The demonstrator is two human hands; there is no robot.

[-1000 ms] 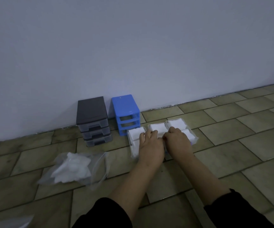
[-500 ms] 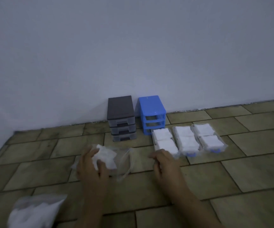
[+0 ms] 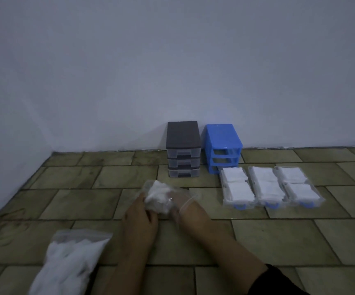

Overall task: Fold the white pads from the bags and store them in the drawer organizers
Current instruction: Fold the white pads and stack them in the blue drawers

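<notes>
Both hands meet at a small clear bag [image 3: 168,196] lying on the tiled floor [image 3: 278,241], a little in front of the two drawer units. The left hand [image 3: 139,216] pinches the near left side of the bag, apparently to hold it steady. The right hand [image 3: 190,211] has its fingers pushed into the bag's mouth, where they show through the plastic; they look curled toward the crumpled white pads [image 3: 158,195] inside, though whether they have closed on a pad cannot be told. The likely aim is to draw out the next pad for folding.

A second, fuller bag [image 3: 67,260] lies at the lower left, near the person's left forearm, probably kept close as the next supply.

To the right, three clear drawers [image 3: 268,188] sit side by side on the floor, touching or nearly so, each filled with two stacks of folded white squares. They seem to have been pulled from the blue unit [image 3: 223,145], whose slots stand empty against the wall, so that filling from above is easier. The dark unit [image 3: 183,150] just beside it has all three of its drawers in place, and what they hold cannot be seen.

With the three drawers looking full, the work appears well along, though both bags hold loose pads.
</notes>
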